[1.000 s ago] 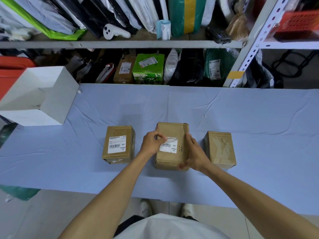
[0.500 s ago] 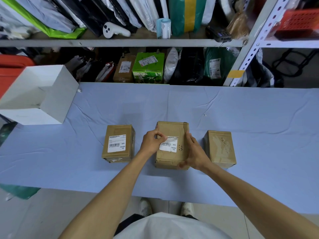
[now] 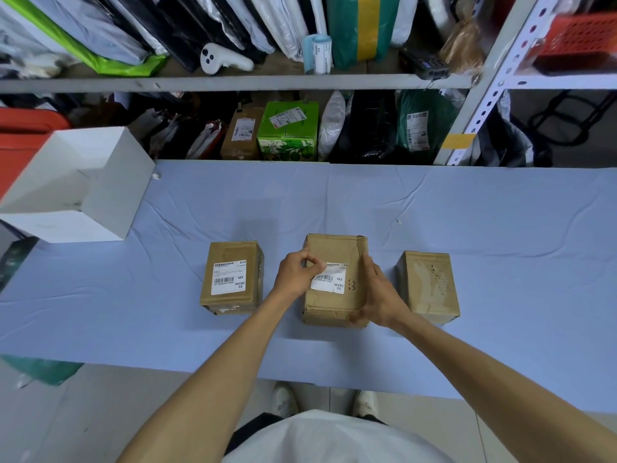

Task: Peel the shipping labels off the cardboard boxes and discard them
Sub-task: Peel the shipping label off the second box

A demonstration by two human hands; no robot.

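You get even, soft overhead light, bluish cast. Faint shadows behind cardboard boxes (image 3: 429,285) on blue cloth (image 3: 467,212). Lower shelf recess (image 3: 367,128) dim. Centre sharp; shelf board (image 3: 233,83) bows, corners soften.

Left label (image 3: 230,277), on left box (image 3: 233,252): "8/42", "MX", "MXRC 03". Middle label (image 3: 330,284), on middle box (image 3: 334,248): "MX", "MXRC 03". Shelf roll (image 3: 317,53): "MXRC 03".

The blue table (image 3: 467,212) carries left box (image 3: 232,277), middle box (image 3: 334,248), right box (image 3: 429,285), white bin (image 3: 110,195).
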